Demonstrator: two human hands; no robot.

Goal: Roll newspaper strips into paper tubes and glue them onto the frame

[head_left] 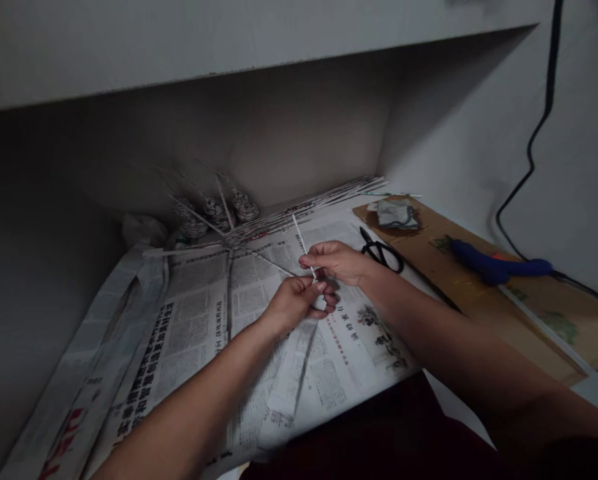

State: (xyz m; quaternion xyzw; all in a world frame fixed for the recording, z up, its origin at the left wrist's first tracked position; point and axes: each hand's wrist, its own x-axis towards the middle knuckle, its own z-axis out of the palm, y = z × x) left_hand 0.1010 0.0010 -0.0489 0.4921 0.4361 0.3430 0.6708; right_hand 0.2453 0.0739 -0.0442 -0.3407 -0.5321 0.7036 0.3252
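My right hand (337,261) pinches a thin rolled newspaper tube (299,233) between thumb and fingers, its tip pointing up and away. Just below, my left hand (301,298) is closed on the lower end of the same tube, where it widens into a flat newspaper strip (293,380). That strip hangs from the left hand toward the front edge of the table. My fingers hide the place where strip and tube meet. Left of my hands, several crossed paper sticks (266,261) spread out from one joint over the newspaper sheets (193,320).
Three woven paper pieces (243,207) stand at the back, beside a bundle of paper sticks (329,198). Black-handled scissors (379,253) lie right of my hands. On cardboard (429,287) rest a blue glue gun (499,263) and a folded cloth (396,215). Cut strips (93,360) lie left.
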